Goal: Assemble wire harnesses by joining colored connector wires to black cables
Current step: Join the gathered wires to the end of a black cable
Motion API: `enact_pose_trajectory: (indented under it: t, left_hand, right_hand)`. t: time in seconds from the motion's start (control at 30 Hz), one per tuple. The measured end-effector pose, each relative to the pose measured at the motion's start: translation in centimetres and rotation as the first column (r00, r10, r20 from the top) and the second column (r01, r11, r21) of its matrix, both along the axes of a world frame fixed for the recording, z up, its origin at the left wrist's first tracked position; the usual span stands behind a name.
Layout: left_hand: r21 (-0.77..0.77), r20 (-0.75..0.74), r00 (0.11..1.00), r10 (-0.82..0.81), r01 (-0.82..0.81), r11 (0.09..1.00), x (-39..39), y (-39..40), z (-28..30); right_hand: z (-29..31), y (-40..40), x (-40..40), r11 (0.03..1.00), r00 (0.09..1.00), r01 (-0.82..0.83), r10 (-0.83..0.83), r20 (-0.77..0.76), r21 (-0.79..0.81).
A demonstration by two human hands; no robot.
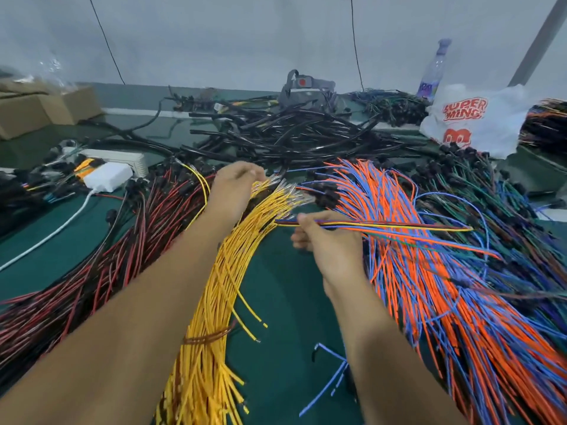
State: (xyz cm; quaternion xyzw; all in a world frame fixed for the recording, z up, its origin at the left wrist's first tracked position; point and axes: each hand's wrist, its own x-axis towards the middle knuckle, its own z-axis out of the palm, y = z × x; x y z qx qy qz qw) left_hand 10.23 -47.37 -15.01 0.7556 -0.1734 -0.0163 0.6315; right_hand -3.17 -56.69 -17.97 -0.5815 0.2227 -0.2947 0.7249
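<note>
A big bundle of yellow wires (214, 302) runs up the middle of the green table (276, 302), tied with a brown band. My left hand (233, 185) pinches at the terminal ends of that bundle. My right hand (322, 237) grips a small bunch of mixed colored wires (399, 227) that sticks out to the right. Orange and blue wires (429, 286) lie fanned to the right, red and black wires (92, 256) to the left. A heap of black cables (291, 130) lies at the back.
Green and blue wires with black connectors (506, 204) spread at the far right. A white plastic bag (472, 118) and a bottle (434, 69) stand back right. Cardboard boxes (40, 108) sit back left, with a white charger (107, 176) and power strip nearby.
</note>
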Motion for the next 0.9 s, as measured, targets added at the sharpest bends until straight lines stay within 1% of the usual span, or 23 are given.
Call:
enact_pose_trajectory:
  t: [0.1, 0.2, 0.3, 0.37, 0.43, 0.5, 0.57, 0.6, 0.67, 0.7, 0.73, 0.77, 0.9]
  left_hand:
    - [0.020, 0.058, 0.998, -0.001, 0.000, 1.000, 1.5, -2.6, -1.2]
    - [0.143, 0.199, 0.979, -0.040, 0.012, 0.990, 3.0, -5.3, -1.7]
    - [0.238, 0.365, 0.924, -0.112, 0.024, 0.971, 5.0, -7.8, -0.7]
    - [0.326, 0.414, 0.895, -0.166, 0.024, 0.945, 6.8, -9.3, -0.1]
    - [0.422, 0.422, 0.881, -0.212, 0.016, 0.906, 8.9, -10.7, 0.4]
    - [0.552, 0.418, 0.874, -0.247, -0.028, 0.834, 11.0, -12.2, 0.9]
    - [0.707, 0.403, 0.872, -0.277, -0.104, 0.700, 12.7, -13.5, 1.3]
    - [0.762, 0.354, 0.899, -0.257, -0.118, 0.637, 13.4, -14.0, 1.2]
    - [0.841, 0.206, 0.964, -0.167, -0.087, 0.534, 14.3, -14.3, 0.3]
    - [0.873, 0.158, 0.977, -0.143, -0.071, 0.483, 14.6, -14.3, -0.6]
    - [0.897, 0.154, 0.978, -0.141, -0.079, 0.434, 14.9, -14.1, -1.5]
    - [0.908, 0.184, 0.972, -0.148, -0.110, 0.403, 15.1, -14.0, -2.2]
    - [0.901, 0.295, 0.938, -0.181, -0.211, 0.378, 15.5, -14.1, -2.5]
  right_hand:
    - [0.1, -0.5, 0.1, 1.000, 1.000, 0.014, -0.014, 0.002, 0.026]
    - [0.0, -0.5, 0.6, 1.000, 1.000, 0.017, -0.017, -0.024, 0.015]
    - [-0.2, -0.5, 1.0, 1.000, 0.999, 0.005, -0.006, -0.053, -0.006]
    - [-0.1, -0.6, 1.1, 1.000, 0.998, 0.010, -0.010, -0.065, -0.002]
    - [-0.1, -0.5, 1.2, 1.000, 0.997, 0.008, -0.008, -0.075, 0.008]
    - [0.1, -0.4, 1.4, 1.000, 0.997, 0.000, 0.002, -0.083, 0.022]
    - [0.2, -0.3, 1.6, 0.999, 0.996, 0.000, 0.004, -0.091, 0.036]
    - [0.1, -0.3, 1.6, 0.999, 0.996, 0.000, 0.003, -0.095, 0.038]
    - [0.0, -0.2, 1.7, 1.000, 0.994, -0.007, 0.010, -0.113, 0.027]
    - [0.0, -0.2, 1.6, 1.000, 0.991, -0.013, 0.015, -0.131, 0.017]
    - [0.0, -0.2, 1.6, 1.000, 0.989, -0.020, 0.021, -0.149, 0.009]
    - [0.1, -0.2, 1.5, 1.000, 0.986, -0.028, 0.029, -0.162, 0.007]
    - [0.3, -0.3, 1.5, 0.999, 0.981, -0.045, 0.048, -0.190, 0.021]
